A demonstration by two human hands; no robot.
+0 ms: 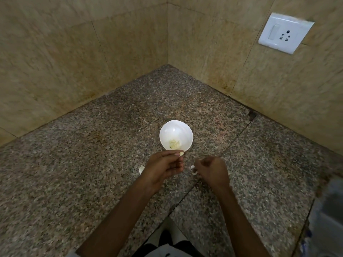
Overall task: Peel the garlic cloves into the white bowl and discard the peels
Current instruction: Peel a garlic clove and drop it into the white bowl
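A small white bowl (176,135) stands on the speckled granite counter (92,164) and holds several pale peeled garlic cloves (174,144) at its bottom. Just in front of the bowl's near rim, my left hand (164,166) pinches a garlic clove (181,154) between thumb and fingertips. My right hand (211,168) hovers to the right with its fingers curled; whether it holds a bit of peel is hidden. White peel pieces lie on the counter, one (193,169) beside my right hand and one (141,170) left of my left hand.
The counter runs into a corner of beige tiled walls (111,52). A white switch and socket plate (284,33) is on the right wall. The counter's front edge (167,217) is notched near my body, and a blurred grey surface (326,210) lies at the far right.
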